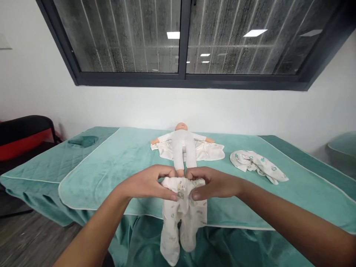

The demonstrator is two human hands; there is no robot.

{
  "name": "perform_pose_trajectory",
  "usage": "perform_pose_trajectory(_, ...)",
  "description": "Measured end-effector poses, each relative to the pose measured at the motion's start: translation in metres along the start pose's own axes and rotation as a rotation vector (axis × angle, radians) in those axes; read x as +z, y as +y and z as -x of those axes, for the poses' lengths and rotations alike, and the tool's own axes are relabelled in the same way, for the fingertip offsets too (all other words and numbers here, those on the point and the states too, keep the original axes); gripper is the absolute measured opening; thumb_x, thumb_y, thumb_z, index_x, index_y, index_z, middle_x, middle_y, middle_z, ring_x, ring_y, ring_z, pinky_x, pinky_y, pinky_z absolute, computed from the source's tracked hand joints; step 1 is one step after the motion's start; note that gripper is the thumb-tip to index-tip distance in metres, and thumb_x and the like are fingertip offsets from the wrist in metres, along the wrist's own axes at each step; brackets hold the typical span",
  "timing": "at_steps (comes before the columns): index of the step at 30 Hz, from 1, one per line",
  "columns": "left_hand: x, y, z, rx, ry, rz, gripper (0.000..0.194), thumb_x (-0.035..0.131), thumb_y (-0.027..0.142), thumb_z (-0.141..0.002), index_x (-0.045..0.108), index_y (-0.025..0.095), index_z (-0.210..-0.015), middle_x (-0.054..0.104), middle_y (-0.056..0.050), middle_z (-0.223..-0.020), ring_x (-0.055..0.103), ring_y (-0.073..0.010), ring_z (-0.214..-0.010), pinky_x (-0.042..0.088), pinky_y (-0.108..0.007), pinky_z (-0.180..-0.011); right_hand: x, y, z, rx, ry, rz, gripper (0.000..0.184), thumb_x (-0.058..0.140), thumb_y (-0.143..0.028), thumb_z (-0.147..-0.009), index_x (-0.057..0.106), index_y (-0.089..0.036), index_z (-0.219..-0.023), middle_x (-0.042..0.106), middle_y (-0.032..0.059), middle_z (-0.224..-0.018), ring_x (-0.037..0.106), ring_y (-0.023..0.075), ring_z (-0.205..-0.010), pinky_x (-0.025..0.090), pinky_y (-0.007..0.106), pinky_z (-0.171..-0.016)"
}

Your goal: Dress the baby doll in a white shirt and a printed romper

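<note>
A pair of white printed baby pants (183, 215) hangs by its waistband between my hands, legs dangling over the bed's front edge. My left hand (154, 181) pinches the left side of the waistband, thumb in front. On the other side, my right hand (211, 182) grips it the same way. Just beyond my fingers lies a baby doll (183, 142) on its back, dressed in white, arms spread and feet towards me. The doll's feet are partly hidden behind my hands and the waistband. Beneath its arms and torso is a spread white garment (210, 151).
A crumpled white printed cloth (257, 163) lies right of the doll. Everything rests on a light green blanket (111, 167) over a darker green bed cover (36, 170). A black and red chair (25, 137) stands at the left. Behind are a white wall and a dark-framed window (183, 79).
</note>
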State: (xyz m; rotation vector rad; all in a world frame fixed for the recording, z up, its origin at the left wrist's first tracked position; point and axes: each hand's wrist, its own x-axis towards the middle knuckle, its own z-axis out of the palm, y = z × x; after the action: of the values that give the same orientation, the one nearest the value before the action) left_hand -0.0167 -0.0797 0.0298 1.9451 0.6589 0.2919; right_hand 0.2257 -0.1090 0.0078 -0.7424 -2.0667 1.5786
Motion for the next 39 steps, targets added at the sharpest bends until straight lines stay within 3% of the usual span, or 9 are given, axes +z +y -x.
perform_pose_trajectory(5,-0.001,-0.003,0.002,0.071,0.143,0.152,0.035,0.079,0.036,-0.066,0.049,0.018,-0.068,0.047,0.006,-0.065,0.044,-0.0087,-0.059,0.033,-0.023,-0.054,0.002,-0.004,-0.022,-0.066,-0.121,-0.253,0.032,0.071,-0.046,-0.083,0.057,-0.018,-0.088,0.052,-0.0021,-0.08,0.047,0.0096,-0.068,0.037,0.026,-0.062)
perform_pose_trajectory(9,-0.008,0.002,0.001,0.055,0.344,-0.16,0.024,0.074,0.035,-0.074,0.057,0.019,-0.07,0.056,0.004,-0.072,0.05,-0.0107,-0.066,0.037,-0.024,-0.06,-0.005,-0.018,-0.04,-0.028,-0.043,0.05,0.034,0.072,-0.045,-0.082,0.051,-0.019,-0.075,0.038,-0.0064,-0.067,0.035,0.0075,-0.059,0.027,0.024,-0.053)
perform_pose_trajectory(14,-0.038,-0.02,-0.001,0.096,0.813,-0.74,0.02,0.067,0.035,-0.079,0.059,0.021,-0.068,0.059,0.001,-0.071,0.054,-0.018,-0.076,0.04,-0.033,-0.075,-0.033,-0.011,-0.06,0.005,0.039,0.51,0.038,0.063,-0.048,-0.086,0.047,-0.02,-0.065,0.044,-0.004,-0.064,0.041,0.0112,-0.059,0.032,0.026,-0.056)
perform_pose_trajectory(19,-0.061,-0.062,-0.022,0.029,1.148,-0.989,0.012,0.064,0.034,-0.085,0.061,0.023,-0.082,0.063,-0.005,-0.084,0.056,-0.0261,-0.088,0.043,-0.043,-0.081,-0.054,0.03,-0.1,-0.117,0.444,0.629,0.033,0.053,-0.047,-0.09,0.052,-0.022,-0.07,0.057,0.0001,-0.076,0.053,0.0192,-0.077,0.039,0.031,-0.071)
perform_pose_trajectory(22,-0.05,-0.079,-0.047,0.027,1.266,-0.98,0.014,0.059,0.029,-0.088,0.061,0.021,-0.099,0.061,-0.011,-0.104,0.054,-0.0306,-0.102,0.046,-0.046,-0.086,-0.072,0.05,-0.14,-0.158,0.694,0.524,0.034,0.048,-0.051,-0.092,0.053,-0.021,-0.075,0.058,-0.0019,-0.077,0.054,0.017,-0.078,0.039,0.029,-0.073)
perform_pose_trajectory(26,-0.004,-0.095,-0.087,0.275,1.134,-0.897,0.021,0.05,0.018,-0.091,0.056,0.018,-0.111,0.058,-0.011,-0.114,0.053,-0.0268,-0.11,0.046,-0.046,-0.096,-0.106,0.073,-0.193,0.002,0.925,0.462,0.036,0.037,-0.047,-0.096,0.05,-0.02,-0.077,0.06,0.0015,-0.083,0.055,0.0167,-0.081,0.04,0.028,-0.073)
perform_pose_trajectory(30,0.032,-0.123,-0.123,0.136,0.806,-0.476,0.027,0.048,0.017,-0.091,0.054,0.021,-0.117,0.057,-0.009,-0.122,0.054,-0.022,-0.118,0.046,-0.04,-0.102,-0.142,0.108,-0.215,0.171,0.886,0.493,0.03,0.042,-0.044,-0.096,0.057,-0.019,-0.095,0.066,0.0108,-0.099,0.059,0.0227,-0.092,0.044,0.034,-0.081)
perform_pose_trajectory(35,0.019,-0.162,-0.159,-0.19,0.819,0.139,0.039,0.057,0.03,-0.088,0.049,0.016,-0.124,0.058,-0.016,-0.125,0.057,-0.027,-0.12,0.046,-0.045,-0.102,-0.215,0.157,-0.195,0.237,1.001,0.694,0.045,0.052,-0.042,-0.091,0.05,-0.013,-0.126,0.053,0.0204,-0.137,0.046,0.0296,-0.128,0.034,0.039,-0.106)
perform_pose_trajectory(39,-0.005,-0.167,-0.189,-0.252,0.756,0.531,0.044,0.066,0.036,-0.083,0.053,0.02,-0.122,0.064,-0.014,-0.123,0.061,-0.0283,-0.114,0.049,-0.043,-0.098,-0.279,0.188,-0.18,0.451,1.011,0.586,0.071,0.048,-0.055,-0.091,0.036,-0.004,-0.139,0.052,0.0282,-0.136,0.051,0.0359,-0.125,0.037,0.046,-0.103)
